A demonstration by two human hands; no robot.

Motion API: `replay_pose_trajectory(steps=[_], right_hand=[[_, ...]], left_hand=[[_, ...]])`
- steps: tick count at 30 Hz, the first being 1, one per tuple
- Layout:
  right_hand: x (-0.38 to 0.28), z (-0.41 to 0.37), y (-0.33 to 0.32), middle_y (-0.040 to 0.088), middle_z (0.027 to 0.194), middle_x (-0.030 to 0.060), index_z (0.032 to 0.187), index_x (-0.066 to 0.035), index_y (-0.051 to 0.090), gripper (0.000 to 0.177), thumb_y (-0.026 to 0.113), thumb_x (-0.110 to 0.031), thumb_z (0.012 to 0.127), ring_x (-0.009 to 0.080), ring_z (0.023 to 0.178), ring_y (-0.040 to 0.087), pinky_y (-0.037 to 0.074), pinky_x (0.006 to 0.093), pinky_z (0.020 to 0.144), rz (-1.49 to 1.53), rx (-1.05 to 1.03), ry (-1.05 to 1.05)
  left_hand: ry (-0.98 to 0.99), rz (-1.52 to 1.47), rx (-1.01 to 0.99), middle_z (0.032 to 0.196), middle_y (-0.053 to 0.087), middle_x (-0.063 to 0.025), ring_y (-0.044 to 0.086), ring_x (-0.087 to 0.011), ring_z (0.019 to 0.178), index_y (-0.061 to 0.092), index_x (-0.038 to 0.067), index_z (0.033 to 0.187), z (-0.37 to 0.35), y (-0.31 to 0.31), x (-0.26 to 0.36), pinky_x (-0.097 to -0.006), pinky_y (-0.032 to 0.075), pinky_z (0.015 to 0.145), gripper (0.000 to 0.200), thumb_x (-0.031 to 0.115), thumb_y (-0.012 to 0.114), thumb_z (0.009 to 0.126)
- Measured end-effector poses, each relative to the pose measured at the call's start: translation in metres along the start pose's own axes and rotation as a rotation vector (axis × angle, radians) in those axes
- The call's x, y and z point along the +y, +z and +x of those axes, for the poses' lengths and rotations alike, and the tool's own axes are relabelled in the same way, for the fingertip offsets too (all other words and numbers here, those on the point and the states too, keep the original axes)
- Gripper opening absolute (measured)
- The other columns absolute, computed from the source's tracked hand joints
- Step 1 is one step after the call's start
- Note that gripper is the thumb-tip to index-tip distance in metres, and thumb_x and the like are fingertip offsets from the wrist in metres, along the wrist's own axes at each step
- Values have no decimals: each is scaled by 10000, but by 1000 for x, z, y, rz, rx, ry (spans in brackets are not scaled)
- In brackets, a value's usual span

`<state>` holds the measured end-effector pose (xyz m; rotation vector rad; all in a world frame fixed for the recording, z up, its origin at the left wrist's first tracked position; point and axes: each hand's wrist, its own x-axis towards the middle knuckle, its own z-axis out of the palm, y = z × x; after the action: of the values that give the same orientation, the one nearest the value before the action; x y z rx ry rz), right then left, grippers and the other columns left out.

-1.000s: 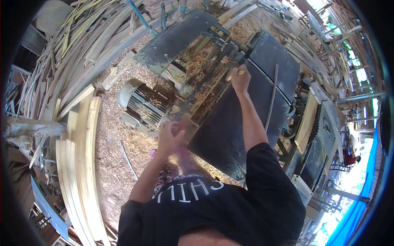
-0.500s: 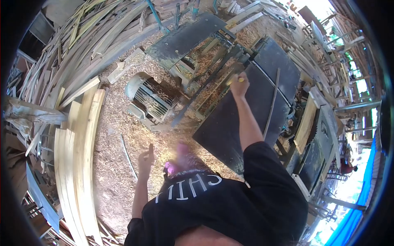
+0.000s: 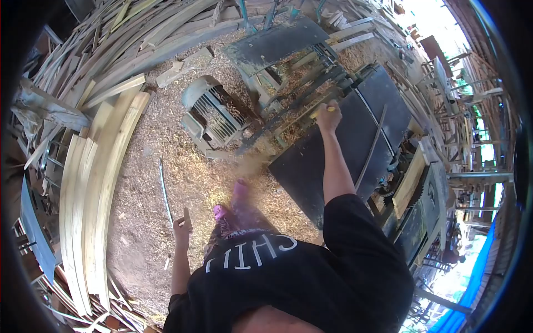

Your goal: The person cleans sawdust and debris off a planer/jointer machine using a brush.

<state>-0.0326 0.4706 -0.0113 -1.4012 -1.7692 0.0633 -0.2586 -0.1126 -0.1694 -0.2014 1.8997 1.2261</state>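
My right hand (image 3: 330, 115) is closed around a slim yellow object (image 3: 315, 115), held just over the inner edge of the dark flat machine table (image 3: 316, 161). Most of that object is hidden by the fingers. Low at my left side, my left hand (image 3: 182, 226) holds nothing, its index finger stretched out and the others loosely bent. Below the right hand runs the machine's gap with belts and bars (image 3: 294, 102). A finned electric motor (image 3: 214, 108) sits on the ground to the left of this gap, covered partly in sawdust.
Long pale boards (image 3: 102, 183) lie in a stack at the left. A thin strip (image 3: 373, 145) rests on the machine table. Beyond it, at the right, is a toothed saw blade (image 3: 416, 206). Shavings (image 3: 183, 166) cover the ground around my pink footwear (image 3: 240, 188).
My view has shifted, so the machine sits a little lower and to the right. My left hand is lower and farther left. A dust cloud now hangs near the motor's belt end.
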Motion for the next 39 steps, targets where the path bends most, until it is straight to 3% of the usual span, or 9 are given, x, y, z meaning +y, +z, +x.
replay_pose_trajectory(steps=[6,9,14,18,21,30,33,37,39], right_hand=[[-80,-25,-59,588,619,131,704,-14,494,153,557,-127,786,231,464,603,501,353,389,376,-405,532],[-51,9,-78,582,629,97,755,-21,495,97,533,-94,808,187,503,620,497,319,354,629,-316,588],[13,66,-46,592,668,105,768,-32,485,83,530,-69,827,166,507,615,524,312,379,363,-106,294],[47,48,11,595,630,153,803,-32,498,97,558,-107,796,262,474,612,480,359,379,447,-40,510],[16,34,0,571,617,112,708,-28,461,164,539,-115,823,191,466,606,517,324,371,285,-243,319],[-80,-26,-77,547,585,65,691,-52,484,149,525,-68,833,138,440,573,478,281,345,569,-552,646],[-69,-16,-87,544,578,70,701,-43,468,127,478,-66,825,135,401,530,449,267,332,775,-443,488],[0,-9,-29,540,598,104,756,-34,458,114,515,-38,855,220,508,563,476,354,505,359,-282,130],[-69,-43,-59,548,637,159,786,-27,452,120,548,-51,854,296,607,604,469,408,604,419,-231,-9]], left_hand=[[-24,-62,-27,705,588,-56,547,-111,567,517,0,1121,18,-14,-54,-243,422,475,375,191,688,849],[-70,-95,3,734,589,-68,549,-117,580,506,7,1140,8,-16,-63,-260,421,482,377,177,676,849],[-72,-62,66,689,562,-46,512,-104,528,482,18,1152,-8,-38,-81,-246,407,455,390,186,664,850],[-124,-61,176,667,547,-36,499,-100,505,474,26,1132,-32,-40,-81,-238,393,432,351,173,646,863],[-153,-106,196,650,539,-37,481,-102,474,449,20,1132,-37,-48,-99,-242,364,404,338,160,630,884],[-160,-130,158,639,536,-30,471,-93,468,456,-4,1132,-16,-14,-88,-237,347,395,376,181,647,867],[-135,-178,161,652,544,-34,487,-99,484,471,1,1129,-16,-5,-86,-235,359,406,379,198,655,862],[-126,-134,139,657,544,-33,490,-101,492,457,12,1120,-6,-18,-111,-246,363,412,381,192,660,852],[-117,-144,191,606,518,-19,461,-98,452,525,12,1022,-26,-16,-104,-252,342,393,243,158,631,860]])
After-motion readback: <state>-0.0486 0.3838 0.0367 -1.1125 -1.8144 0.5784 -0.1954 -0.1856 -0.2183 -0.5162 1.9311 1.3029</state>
